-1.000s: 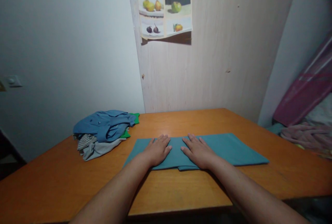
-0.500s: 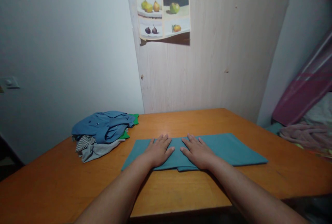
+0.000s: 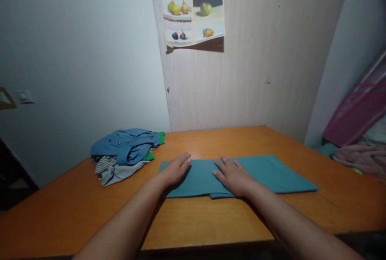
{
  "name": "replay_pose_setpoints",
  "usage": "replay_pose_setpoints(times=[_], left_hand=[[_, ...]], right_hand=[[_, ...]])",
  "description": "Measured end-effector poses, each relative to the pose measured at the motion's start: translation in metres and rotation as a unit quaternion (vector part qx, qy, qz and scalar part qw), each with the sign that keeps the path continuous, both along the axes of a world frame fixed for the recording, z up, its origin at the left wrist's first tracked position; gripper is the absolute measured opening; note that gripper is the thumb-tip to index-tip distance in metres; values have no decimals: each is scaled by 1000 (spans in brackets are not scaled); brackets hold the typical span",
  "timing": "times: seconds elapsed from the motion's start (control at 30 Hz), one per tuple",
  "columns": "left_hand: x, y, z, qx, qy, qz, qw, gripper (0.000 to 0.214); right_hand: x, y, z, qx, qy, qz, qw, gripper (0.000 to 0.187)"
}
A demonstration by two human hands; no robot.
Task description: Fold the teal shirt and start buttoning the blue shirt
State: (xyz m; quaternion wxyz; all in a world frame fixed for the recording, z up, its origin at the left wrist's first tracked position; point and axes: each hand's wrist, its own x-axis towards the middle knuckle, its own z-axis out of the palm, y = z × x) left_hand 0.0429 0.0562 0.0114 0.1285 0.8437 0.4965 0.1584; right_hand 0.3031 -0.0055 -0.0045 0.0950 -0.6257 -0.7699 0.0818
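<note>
A folded teal cloth (image 3: 265, 173) lies flat on the orange wooden table (image 3: 211, 220). My right hand (image 3: 233, 175) rests palm down on the cloth near its middle, fingers stretched out and apart. My left hand (image 3: 176, 167) lies on the cloth's left part, fingers straight and together, turned partly onto its edge. Neither hand holds anything.
A pile of clothes (image 3: 125, 153), blue shirt on top with green, striped and grey pieces under it, sits at the table's back left. A fruit picture (image 3: 194, 19) hangs on the wooden wall panel. Pink and purple fabrics (image 3: 358, 131) lie off the table at right.
My left hand has slid leftward across the cloth and turned onto its side, fingers drawn together. My right hand has stayed in place.
</note>
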Motion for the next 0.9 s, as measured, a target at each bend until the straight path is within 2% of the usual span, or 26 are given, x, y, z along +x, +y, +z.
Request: replay_pose_setpoints(times=[0.17,0.3,0.37,0.5,0.7,0.8,0.9], left_hand=[[-18,1,-11,-16,33,14,999,64],[-19,-1,-16,-12,74,16,997,65],[-18,0,-16,-17,58,15,998,64],[-20,4,-12,-22,-10,16,1000,61],[-37,14,4,36,-81,56,994,58],[-44,15,9,46,-89,63,993,57],[-48,11,6,40,-78,54,995,54]], right_hand=[[1,0,0,1,0,-1,1000,74],[2,0,-1,2,-4,2,1000,74],[2,0,-2,2,-5,0,1000,74],[2,0,-2,3,-2,0,1000,75],[2,1,-3,2,3,1,1000,74],[3,3,-5,5,-3,1,1000,75],[3,4,-6,5,-5,1,1000,75]])
